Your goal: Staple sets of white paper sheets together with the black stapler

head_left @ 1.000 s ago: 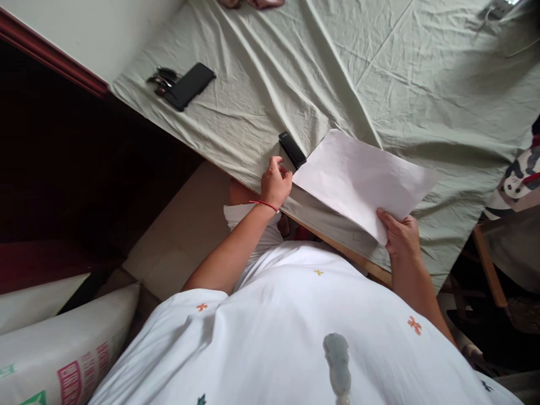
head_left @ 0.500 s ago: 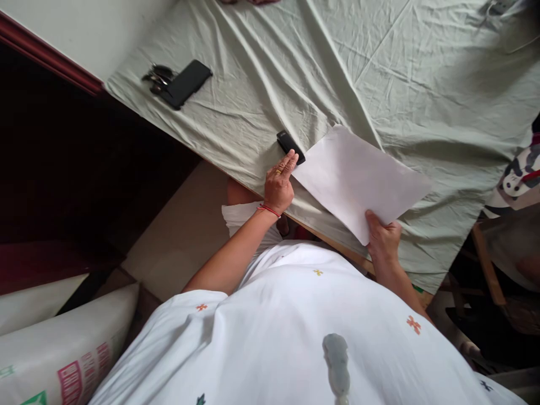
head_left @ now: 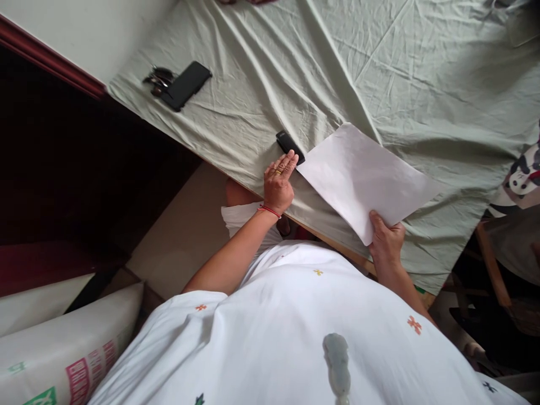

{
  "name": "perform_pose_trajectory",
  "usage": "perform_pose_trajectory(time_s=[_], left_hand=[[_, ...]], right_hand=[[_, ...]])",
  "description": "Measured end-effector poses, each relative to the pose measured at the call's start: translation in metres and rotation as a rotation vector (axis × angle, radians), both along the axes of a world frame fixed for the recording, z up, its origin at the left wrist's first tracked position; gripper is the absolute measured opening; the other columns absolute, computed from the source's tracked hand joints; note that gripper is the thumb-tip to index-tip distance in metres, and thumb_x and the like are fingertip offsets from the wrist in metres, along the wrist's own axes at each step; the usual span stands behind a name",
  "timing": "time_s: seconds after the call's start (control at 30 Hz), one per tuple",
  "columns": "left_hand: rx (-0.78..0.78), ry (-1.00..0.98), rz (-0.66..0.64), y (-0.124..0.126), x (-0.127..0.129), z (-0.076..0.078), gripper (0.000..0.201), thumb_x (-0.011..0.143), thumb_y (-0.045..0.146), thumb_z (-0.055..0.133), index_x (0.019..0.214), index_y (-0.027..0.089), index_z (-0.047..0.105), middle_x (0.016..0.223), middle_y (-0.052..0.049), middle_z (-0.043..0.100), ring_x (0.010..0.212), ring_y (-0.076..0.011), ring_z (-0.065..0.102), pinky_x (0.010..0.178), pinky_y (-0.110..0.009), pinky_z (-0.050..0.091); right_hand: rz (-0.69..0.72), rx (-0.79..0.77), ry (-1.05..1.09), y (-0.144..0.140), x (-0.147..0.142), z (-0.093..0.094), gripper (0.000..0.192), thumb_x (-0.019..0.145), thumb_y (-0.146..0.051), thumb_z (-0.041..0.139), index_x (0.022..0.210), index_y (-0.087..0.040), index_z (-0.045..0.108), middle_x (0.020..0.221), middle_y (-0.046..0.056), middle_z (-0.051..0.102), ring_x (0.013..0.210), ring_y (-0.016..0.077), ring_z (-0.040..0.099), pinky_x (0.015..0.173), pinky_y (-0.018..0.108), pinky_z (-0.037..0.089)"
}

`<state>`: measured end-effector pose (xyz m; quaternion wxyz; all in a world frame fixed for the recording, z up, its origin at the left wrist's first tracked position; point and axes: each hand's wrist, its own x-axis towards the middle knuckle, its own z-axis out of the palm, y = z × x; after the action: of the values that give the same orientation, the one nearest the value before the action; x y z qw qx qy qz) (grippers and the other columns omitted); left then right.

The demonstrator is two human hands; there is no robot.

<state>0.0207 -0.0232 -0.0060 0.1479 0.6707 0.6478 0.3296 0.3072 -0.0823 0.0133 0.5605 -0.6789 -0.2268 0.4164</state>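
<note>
A white sheet of paper (head_left: 363,177) lies on the pale green cloth covering the table (head_left: 270,84). My right hand (head_left: 386,242) pinches the sheet's near corner at the table's front edge. My left hand (head_left: 278,180) rests flat on the cloth with its fingers stretched out, the fingertips touching a small black rectangular device (head_left: 289,146) just left of the paper's far-left corner. A red string circles my left wrist.
A black phone (head_left: 187,84) and a bunch of keys (head_left: 155,77) lie near the table's far left corner. A dark gap drops off left of the table. A white printed sack (head_left: 63,349) lies at lower left. A wooden chair (head_left: 489,270) stands at right.
My left hand has opened from a loose curl and reached forward until its fingers touch the black device. My right hand has shifted the paper slightly while keeping hold of its corner.
</note>
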Motion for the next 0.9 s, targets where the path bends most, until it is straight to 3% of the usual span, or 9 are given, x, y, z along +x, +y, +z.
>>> perform_pose_trajectory(time_s=[0.33,0.53,0.7,0.8,0.9], left_hand=[[-0.07,0.065,0.039,-0.001,0.011,0.009,0.064,0.09,0.009,0.047,0.148,0.034,0.06,0.16,-0.003,0.055,0.15,-0.0262,0.051,0.134,-0.058,0.018],[-0.042,0.005,-0.061,0.002,0.0,0.003,0.073,0.085,0.005,0.044,0.155,0.026,0.053,0.164,-0.006,0.052,0.151,-0.0215,0.05,0.128,-0.044,0.036],[0.024,-0.019,-0.083,0.001,-0.001,0.001,0.068,0.089,0.013,0.047,0.156,0.023,0.049,0.167,-0.009,0.047,0.156,-0.0225,0.042,0.128,-0.04,0.036],[0.065,-0.044,-0.022,0.0,-0.001,-0.001,0.06,0.092,0.019,0.051,0.152,0.02,0.05,0.165,-0.013,0.047,0.156,-0.0245,0.042,0.126,-0.041,0.038],[0.058,-0.115,0.079,-0.001,-0.004,-0.001,0.043,0.094,0.025,0.052,0.135,0.016,0.062,0.147,-0.017,0.063,0.138,-0.0261,0.059,0.114,-0.039,0.05]], right_hand=[[-0.006,0.017,0.031,0.002,0.0,0.0,0.039,0.057,-0.036,0.093,0.083,-0.015,0.074,0.087,0.004,0.076,0.075,0.0137,0.066,0.069,0.025,0.06],[0.03,0.002,0.027,0.001,-0.003,0.005,0.036,0.057,-0.035,0.092,0.082,-0.017,0.073,0.086,0.006,0.076,0.075,0.0163,0.067,0.068,0.029,0.061],[0.046,-0.001,0.07,-0.007,0.008,0.011,0.04,0.055,-0.032,0.094,0.088,-0.018,0.076,0.089,0.004,0.078,0.079,0.0165,0.07,0.075,0.03,0.063],[0.072,-0.006,0.069,-0.011,0.024,0.013,0.041,0.052,-0.031,0.096,0.084,-0.018,0.075,0.083,0.002,0.077,0.078,0.0181,0.072,0.075,0.033,0.064],[0.089,-0.038,0.04,-0.017,0.046,0.015,0.045,0.048,-0.032,0.099,0.083,-0.017,0.076,0.08,0.002,0.077,0.074,0.0185,0.071,0.072,0.033,0.064]])
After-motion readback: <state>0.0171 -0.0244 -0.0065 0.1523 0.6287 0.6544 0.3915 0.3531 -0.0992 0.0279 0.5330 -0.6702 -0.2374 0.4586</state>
